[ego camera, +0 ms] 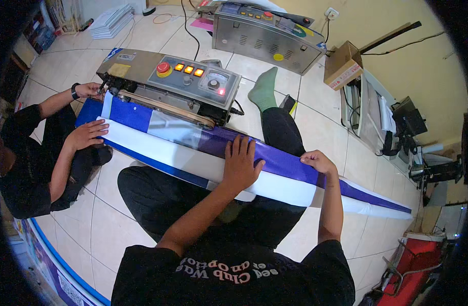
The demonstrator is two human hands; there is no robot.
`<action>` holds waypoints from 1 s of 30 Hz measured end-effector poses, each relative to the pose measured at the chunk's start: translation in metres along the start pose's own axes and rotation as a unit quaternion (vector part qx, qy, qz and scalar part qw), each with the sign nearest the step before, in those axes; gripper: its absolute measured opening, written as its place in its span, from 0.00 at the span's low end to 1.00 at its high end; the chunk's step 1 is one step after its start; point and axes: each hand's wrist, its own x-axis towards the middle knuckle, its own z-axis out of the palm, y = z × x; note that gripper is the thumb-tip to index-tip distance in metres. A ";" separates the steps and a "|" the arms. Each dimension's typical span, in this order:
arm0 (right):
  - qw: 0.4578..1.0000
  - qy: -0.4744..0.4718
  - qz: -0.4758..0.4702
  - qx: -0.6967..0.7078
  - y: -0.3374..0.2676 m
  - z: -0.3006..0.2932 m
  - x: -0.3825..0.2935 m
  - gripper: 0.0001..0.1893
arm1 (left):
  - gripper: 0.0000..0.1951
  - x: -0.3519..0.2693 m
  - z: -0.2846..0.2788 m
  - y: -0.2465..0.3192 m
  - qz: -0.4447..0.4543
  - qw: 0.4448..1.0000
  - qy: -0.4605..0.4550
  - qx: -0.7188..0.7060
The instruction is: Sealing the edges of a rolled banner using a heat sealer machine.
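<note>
A long folded banner sheet (165, 149), blue, purple and white, lies across my lap, its upper edge along the belt of a continuous band sealer (169, 82) with lit orange buttons. My left hand (241, 164) presses flat on the banner, fingers spread, just right of the sealer's belt end. With thumb and fingers my right hand (319, 162) pinches the banner's upper edge farther right. At the left, a co-worker's one hand (89, 139) rests on the banner's white fold, and the other hand (89, 90) is at the sealer's left end.
Behind stands a second metal sealer (266, 44) on the tiled floor. A cardboard box (343, 65) is at the upper right, near the wall. A stack of white sheets (112, 21) lies at the upper left. My leg in a green sock (265, 90) extends beside the sealer. Cables cross the floor.
</note>
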 end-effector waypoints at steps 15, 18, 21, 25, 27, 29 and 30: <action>0.999 0.009 -0.042 -0.021 -0.026 0.018 0.019 0.09 | 0.31 -0.052 0.017 0.023 0.154 0.986 -0.059 -0.037; 0.999 0.005 -0.040 -0.027 -0.031 0.020 0.023 0.10 | 0.33 -0.056 0.012 0.011 0.179 0.980 -0.073 -0.037; 0.999 0.006 -0.040 -0.036 -0.039 0.023 0.026 0.11 | 0.33 -0.057 0.007 0.003 0.193 0.978 -0.069 -0.041; 0.997 0.035 -0.024 -0.057 -0.049 0.030 0.027 0.09 | 0.32 -0.059 0.004 0.001 0.176 0.980 -0.078 -0.050; 0.994 0.058 -0.049 -0.082 -0.051 0.033 0.022 0.09 | 0.30 -0.060 0.004 0.002 0.145 0.986 -0.057 -0.051; 0.989 0.077 -0.048 -0.118 -0.050 0.035 0.010 0.10 | 0.29 -0.060 0.004 0.002 0.149 0.986 -0.057 -0.058; 0.986 0.106 -0.061 -0.113 -0.047 0.035 0.001 0.10 | 0.29 -0.060 0.004 0.001 0.142 0.988 -0.044 -0.045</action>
